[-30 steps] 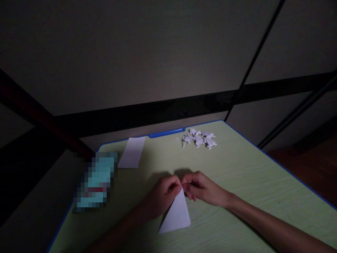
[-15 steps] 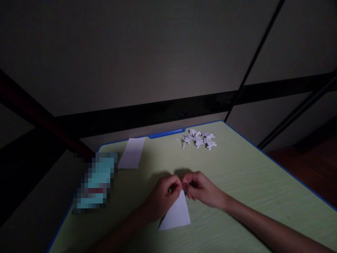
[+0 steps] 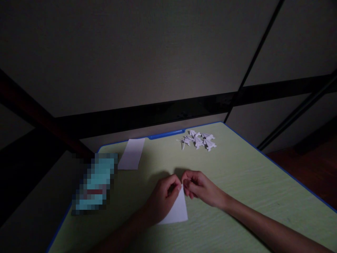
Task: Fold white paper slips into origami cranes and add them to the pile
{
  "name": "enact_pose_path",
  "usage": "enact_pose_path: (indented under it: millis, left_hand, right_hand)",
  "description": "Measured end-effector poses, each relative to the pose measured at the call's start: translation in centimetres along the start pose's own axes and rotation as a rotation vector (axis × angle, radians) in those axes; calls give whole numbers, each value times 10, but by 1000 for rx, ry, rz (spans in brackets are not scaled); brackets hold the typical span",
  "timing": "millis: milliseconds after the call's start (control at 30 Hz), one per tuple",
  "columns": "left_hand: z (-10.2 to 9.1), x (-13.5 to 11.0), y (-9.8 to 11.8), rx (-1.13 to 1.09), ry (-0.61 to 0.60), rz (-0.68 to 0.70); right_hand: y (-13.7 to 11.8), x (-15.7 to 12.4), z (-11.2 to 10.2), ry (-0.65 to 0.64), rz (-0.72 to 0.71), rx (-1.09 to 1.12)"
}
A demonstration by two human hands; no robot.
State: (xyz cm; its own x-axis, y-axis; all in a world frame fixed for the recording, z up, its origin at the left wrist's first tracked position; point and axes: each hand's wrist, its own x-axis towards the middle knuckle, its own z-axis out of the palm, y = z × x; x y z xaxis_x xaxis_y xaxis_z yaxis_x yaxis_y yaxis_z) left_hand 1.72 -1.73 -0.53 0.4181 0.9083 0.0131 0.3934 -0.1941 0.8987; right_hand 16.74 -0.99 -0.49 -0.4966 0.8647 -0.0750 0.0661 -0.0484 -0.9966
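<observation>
A white sheet of paper, folded to a point, lies on the pale green table in front of me. My left hand and my right hand meet at the sheet's far tip, each pinching it with closed fingers. The left hand covers the paper's left side. The room is dim.
A pile of several small folded white paper figures sits at the table's far edge. A flat white paper strip lies at the far left. A blurred-out turquoise object rests by the blue-rimmed left edge. Dark wall panels rise behind.
The paper has sunk lower and flatter onto the table, its near edge pulled slightly towards the hands. Both hands stay pinched at its tip.
</observation>
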Motion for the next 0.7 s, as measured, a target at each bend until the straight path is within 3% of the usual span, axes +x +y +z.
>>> enact_pose_path:
  millis: [300,433,567,700]
  left_hand:
    - [-2,7,-4,-274,203,-31]
    - [0,5,-5,-378,137,-102]
    - [0,4,-6,-340,97,-168]
    - [-2,5,-5,-381,175,-188]
  right_hand:
    - [5,-1,2,-117,-51,-128]
    - [9,3,-1,81,-46,6]
    - [13,8,-5,272,-64,217]
    - [11,8,-8,199,-59,256]
